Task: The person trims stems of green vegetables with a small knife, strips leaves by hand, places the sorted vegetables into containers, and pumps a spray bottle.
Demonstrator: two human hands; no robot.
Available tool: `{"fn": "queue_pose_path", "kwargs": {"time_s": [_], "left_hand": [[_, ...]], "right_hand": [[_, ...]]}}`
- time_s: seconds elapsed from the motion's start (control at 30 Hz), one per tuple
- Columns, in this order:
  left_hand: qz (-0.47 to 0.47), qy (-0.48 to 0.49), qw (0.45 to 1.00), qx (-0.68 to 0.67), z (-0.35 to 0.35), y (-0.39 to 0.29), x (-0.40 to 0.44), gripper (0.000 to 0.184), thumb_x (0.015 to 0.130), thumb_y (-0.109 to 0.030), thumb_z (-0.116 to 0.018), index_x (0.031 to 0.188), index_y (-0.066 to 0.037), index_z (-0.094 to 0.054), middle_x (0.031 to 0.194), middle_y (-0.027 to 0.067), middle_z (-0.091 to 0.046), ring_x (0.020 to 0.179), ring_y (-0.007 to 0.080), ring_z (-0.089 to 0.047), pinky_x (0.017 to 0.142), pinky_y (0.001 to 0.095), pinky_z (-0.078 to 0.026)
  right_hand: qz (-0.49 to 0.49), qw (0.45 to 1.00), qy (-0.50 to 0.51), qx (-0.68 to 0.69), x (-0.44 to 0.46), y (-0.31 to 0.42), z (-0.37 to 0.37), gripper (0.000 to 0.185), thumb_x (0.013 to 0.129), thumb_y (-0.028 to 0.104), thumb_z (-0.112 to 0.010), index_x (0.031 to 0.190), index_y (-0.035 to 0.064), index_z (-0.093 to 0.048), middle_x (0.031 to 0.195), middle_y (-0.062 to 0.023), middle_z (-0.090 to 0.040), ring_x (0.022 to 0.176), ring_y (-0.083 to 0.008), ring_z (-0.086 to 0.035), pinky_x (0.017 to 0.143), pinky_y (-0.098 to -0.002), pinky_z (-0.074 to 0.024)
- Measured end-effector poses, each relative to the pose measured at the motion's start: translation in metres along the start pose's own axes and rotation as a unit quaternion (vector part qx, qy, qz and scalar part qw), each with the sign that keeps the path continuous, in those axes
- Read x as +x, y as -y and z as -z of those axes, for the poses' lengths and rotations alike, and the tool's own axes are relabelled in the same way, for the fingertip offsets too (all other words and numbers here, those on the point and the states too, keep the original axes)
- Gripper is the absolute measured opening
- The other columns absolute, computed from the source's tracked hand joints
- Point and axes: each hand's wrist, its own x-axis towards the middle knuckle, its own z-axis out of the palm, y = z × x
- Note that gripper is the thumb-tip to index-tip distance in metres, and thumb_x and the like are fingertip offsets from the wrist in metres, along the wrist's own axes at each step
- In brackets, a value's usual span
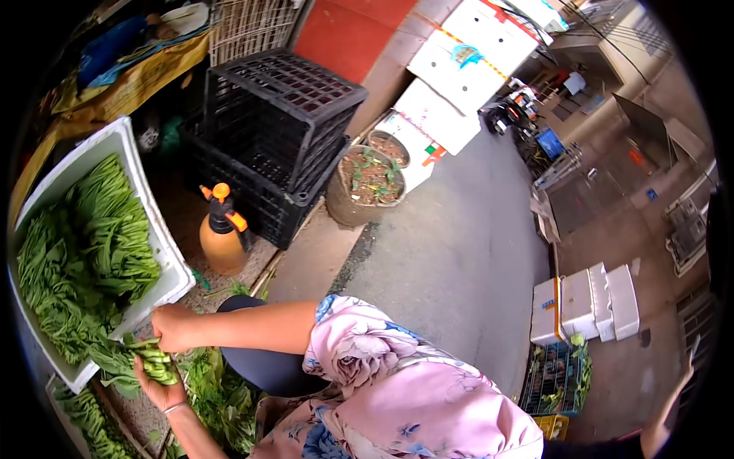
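A bunch of leafy greens (pixel 157 366) lies in my left hand (pixel 159 389), whose fingers are wrapped round its stems; a bracelet circles that wrist. My right hand (pixel 174 327) is closed beside the top of the bunch, with what it holds hidden. Both hands are at the lower right edge of a white foam box (pixel 177 281). Inside the box, long green stems (pixel 126 229) with leaves are piled in bundles. Loose greens (pixel 218 398) spread out below my right forearm.
An orange spray bottle (pixel 222 241) stands right of the box, before black crates (pixel 287 115). Potted plants (pixel 367 183) and white boxes (pixel 474 53) are behind. White boxes (pixel 577 306) and a crate of vegetables (pixel 554 379) stand at right. Another person's arm (pixel 669 413) shows at lower right.
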Motion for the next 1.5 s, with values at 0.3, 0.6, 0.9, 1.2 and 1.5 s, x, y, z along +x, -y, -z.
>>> {"fn": "queue_pose_path", "kwargs": {"time_s": [0.3,0.6,0.9,1.2,1.5], "left_hand": [[0.06,-0.01,0.996,0.063,0.001,-0.029,0.005,0.024,0.083,-0.019,-0.055,0.099,-0.001,-0.055,0.098,0.0081,-0.06,0.091,0.0185,-0.056,0.085,0.0337,-0.045],[-0.075,-0.057,0.99,0.106,-0.019,-0.052,-0.042,0.035,0.078,-0.024,-0.059,0.104,-0.002,-0.055,0.1,0.0104,-0.059,0.092,0.0218,-0.056,0.082,0.0361,-0.045],[-0.069,-0.094,0.992,-0.045,-0.026,-0.062,-0.056,0.018,0.077,-0.017,-0.06,0.086,-0.004,-0.052,0.091,0.0162,-0.059,0.091,0.0361,-0.056,0.087,0.0473,-0.043],[-0.042,-0.12,0.99,-0.056,-0.025,-0.068,-0.05,0.023,0.078,-0.015,-0.056,0.097,-0.001,-0.051,0.113,0.0172,-0.052,0.106,0.0329,-0.05,0.087,0.0404,-0.044],[-0.019,-0.157,0.987,-0.037,-0.021,-0.067,-0.047,0.026,0.077,-0.014,-0.059,0.098,0.0,-0.051,0.097,0.0093,-0.058,0.088,0.0249,-0.057,0.076,0.0381,-0.049]], "right_hand": [[-0.065,0.997,0.013,0.027,0.019,0.009,-0.011,0.015,0.062,0.009,-0.064,0.062,-0.0051,-0.059,0.062,-0.02,-0.058,0.064,-0.0293,-0.061,0.058,-0.0349,-0.048],[-0.004,0.98,0.088,0.178,0.067,-0.008,-0.077,0.014,0.066,0.012,-0.063,0.072,-0.0006,-0.059,0.06,-0.0099,-0.059,0.053,-0.0161,-0.054,0.05,-0.0317,-0.045],[-0.072,0.985,0.139,-0.071,0.116,-0.034,-0.005,0.026,0.076,0.023,-0.061,0.093,0.0035,-0.064,0.084,-0.0117,-0.064,0.062,-0.0199,-0.06,0.06,-0.0321,-0.0496],[0.034,0.932,-0.261,-0.249,0.271,-0.081,0.029,0.023,0.078,0.019,-0.054,0.097,0.0098,-0.063,0.091,-0.0156,-0.062,0.084,-0.0321,-0.058,0.075,-0.0388,-0.0464],[0.036,0.957,-0.216,-0.19,0.271,-0.067,0.013,0.028,0.073,0.026,-0.063,0.094,0.0065,-0.062,0.087,-0.0155,-0.063,0.085,-0.0311,-0.059,0.075,-0.0375,-0.0463]]}}
